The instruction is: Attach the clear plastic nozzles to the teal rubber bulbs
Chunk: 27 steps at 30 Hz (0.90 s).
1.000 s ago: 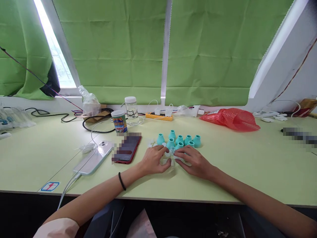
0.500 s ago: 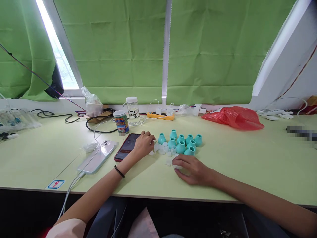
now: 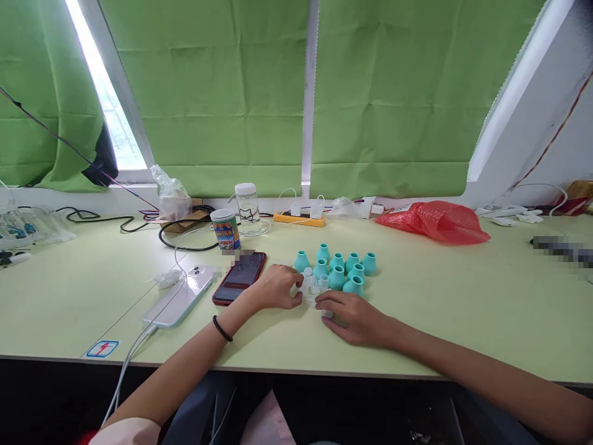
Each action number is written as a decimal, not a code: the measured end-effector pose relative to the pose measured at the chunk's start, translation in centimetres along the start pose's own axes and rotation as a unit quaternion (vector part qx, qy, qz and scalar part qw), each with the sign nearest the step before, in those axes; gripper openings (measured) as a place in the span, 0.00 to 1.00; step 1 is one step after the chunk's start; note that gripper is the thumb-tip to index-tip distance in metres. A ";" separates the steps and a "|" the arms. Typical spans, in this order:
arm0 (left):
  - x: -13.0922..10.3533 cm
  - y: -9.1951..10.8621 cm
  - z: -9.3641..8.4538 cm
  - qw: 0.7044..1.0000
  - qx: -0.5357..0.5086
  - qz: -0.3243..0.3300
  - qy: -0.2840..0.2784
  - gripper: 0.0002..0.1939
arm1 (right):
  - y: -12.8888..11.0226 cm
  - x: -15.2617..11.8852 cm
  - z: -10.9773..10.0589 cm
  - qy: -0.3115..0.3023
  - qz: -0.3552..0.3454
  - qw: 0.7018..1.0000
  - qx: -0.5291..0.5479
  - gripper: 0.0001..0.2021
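Left hand [image 3: 278,288]: fingers bent toward thumb, tips at left edge of the clear pieces; cannot tell if one is pinched.
Right hand [image 3: 354,316]: fingers and thumb curled about a whitish piece [image 3: 327,314]; touching or just beside it, grip cannot be told.
Clear pieces [image 3: 323,282]: small, translucent, loosely clustered between the hands, near side of the teal pieces; some hidden by fingers.
Teal pieces [image 3: 336,278]: nine visible, bulb-shaped, open tops, upright, grouped just far of the hands.
Bracelet [image 3: 222,329]: black, left wrist.
Red-edged phone [image 3: 238,281]: screen up, just left of left hand, part blurred.
Pale phone [image 3: 180,296]: back up, farther left, white cable [image 3: 134,349] at near end.
Patterned canister [image 3: 225,230]: white lid, upright, far side of red-edged phone.
Clear jar [image 3: 248,213]: white lid, upright, just right of and behind canister.
Power strip [image 3: 299,219]: orange, far edge, white plugs in it.
Red bag [image 3: 433,222]: far right, lying crumpled.
Table [image 3: 440,303]: pale yellow-green, under everything listed except bracelet.
Curtains [image 3: 393,93]: green, behind table.
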<state>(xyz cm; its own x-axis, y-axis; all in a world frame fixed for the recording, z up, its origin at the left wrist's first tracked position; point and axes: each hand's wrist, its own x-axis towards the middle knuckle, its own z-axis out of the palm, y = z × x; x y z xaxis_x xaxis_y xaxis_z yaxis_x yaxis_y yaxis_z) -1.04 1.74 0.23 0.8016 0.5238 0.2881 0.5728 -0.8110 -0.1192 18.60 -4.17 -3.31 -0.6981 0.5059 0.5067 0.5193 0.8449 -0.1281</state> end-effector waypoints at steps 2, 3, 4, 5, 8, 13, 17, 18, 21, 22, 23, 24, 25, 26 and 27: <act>0.0 -0.1 0.2 0.999 0.021 -0.010 -0.025 0.07 | 0.0 0.0 0.0 0.001 0.007 1.000 -0.006 0.10; 0.1 -0.1 0.3 0.999 0.030 -0.019 -0.028 0.08 | 0.0 -0.1 0.1 0.001 0.010 1.000 -0.010 0.10; 0.2 -0.2 0.5 0.999 0.035 -0.029 -0.027 0.08 | 0.0 -0.1 0.1 0.002 0.013 1.000 -0.013 0.10; 0.2 -0.2 0.6 0.998 0.038 -0.037 -0.024 0.08 | 0.0 -0.1 0.1 0.001 0.015 1.000 -0.016 0.09; 0.4 -0.2 0.9 0.998 0.055 -0.042 -0.010 0.09 | 0.1 -0.1 0.2 0.002 0.018 1.000 -0.019 0.09; 0.4 0.0 1.4 0.994 0.101 -0.037 0.001 0.08 | 0.1 0.0 0.2 0.017 0.008 1.000 -0.018 0.10; 0.4 0.1 1.7 0.993 0.108 -0.049 -0.009 0.09 | -0.1 0.0 0.1 0.025 0.008 0.999 -0.018 0.11; 0.4 0.1 1.6 0.992 0.110 -0.057 -0.008 0.09 | -0.1 0.0 0.0 0.025 0.006 1.000 -0.016 0.11; 0.4 0.2 1.5 0.990 0.121 -0.071 0.002 0.10 | -0.1 0.0 0.1 0.022 0.002 1.000 -0.012 0.11; 0.4 0.3 1.5 0.989 0.127 -0.071 0.005 0.10 | -0.1 0.0 0.1 0.019 0.001 1.000 -0.011 0.10; 0.4 0.3 1.4 0.989 0.132 -0.070 0.007 0.11 | 0.0 0.0 0.2 0.018 0.000 1.000 -0.010 0.10; 0.4 0.4 1.4 0.988 0.136 -0.068 0.008 0.11 | 0.0 -0.1 0.2 0.016 0.000 1.000 -0.009 0.10; 0.4 0.4 1.5 0.988 0.138 -0.066 0.008 0.12 | 0.1 -0.1 0.3 0.017 0.000 1.000 -0.008 0.09; 0.3 0.4 1.5 0.988 0.138 -0.065 0.008 0.12 | 0.1 -0.1 0.3 0.019 -0.001 1.000 -0.007 0.09; 0.3 0.4 1.5 0.988 0.138 -0.066 0.008 0.11 | 0.1 -0.1 0.3 0.022 -0.002 1.000 -0.007 0.10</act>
<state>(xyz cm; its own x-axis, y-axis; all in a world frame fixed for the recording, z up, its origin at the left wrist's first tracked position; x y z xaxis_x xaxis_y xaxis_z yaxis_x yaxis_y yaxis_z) -0.28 1.99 -1.16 0.7149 0.6150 0.3327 0.6992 -0.6326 -0.3331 18.60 -4.06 -3.68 -0.6781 0.4943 0.5439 0.5235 0.8443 -0.1146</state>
